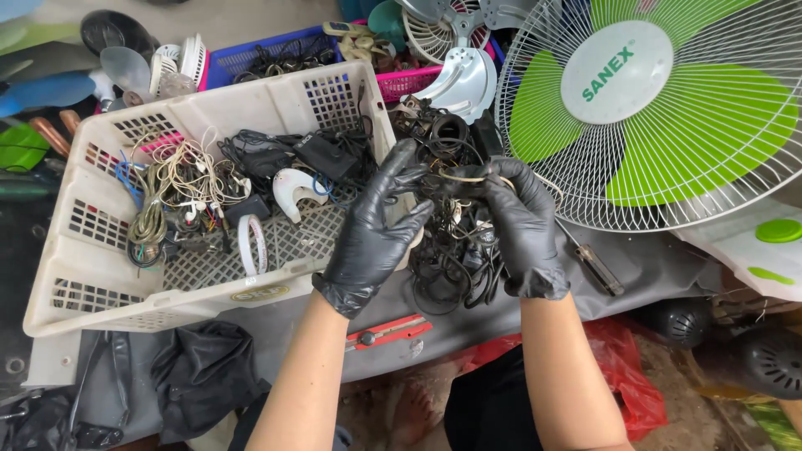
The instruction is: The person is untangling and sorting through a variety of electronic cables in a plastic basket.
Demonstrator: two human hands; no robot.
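Head view over a cluttered repair bench, with the cream slotted crate point(100, 276) as landmark. Nearest the camera, below the crate's front wall, lie crumpled black plastic point(200, 372) and a red utility knife point(388, 331); red plastic sheeting point(622, 367) bunches further right, partly covered by the person's forearms.

At the crate's right front corner, 2 hands in black gloves meet. The left hand point(376, 230) is raised with fingers spread and mostly straight, palm turned toward the other hand, closed on nothing that can be seen. The right hand point(522, 225) is curled, its fingertips pinching a thin pale wire loop point(459, 174) just right of the crate's right wall. Below and behind both hands sits a tangle of black cords point(451, 267); the gloves hide much of it, and whether the loop joins the tangle cannot be told.

Inside the crate lie coiled pale wires point(180, 179), black adapters point(322, 154) and a white curved part point(292, 190). Right of the crate, a screwdriver point(597, 267) rests on the grey cover, its tip hidden under a fan point(660, 108) with green blades and a white grille, cut off by the frame's edge. Beyond the crate's far wall stand a blue basket point(251, 57) and a pink basket point(409, 82), their contents too jumbled to make out.
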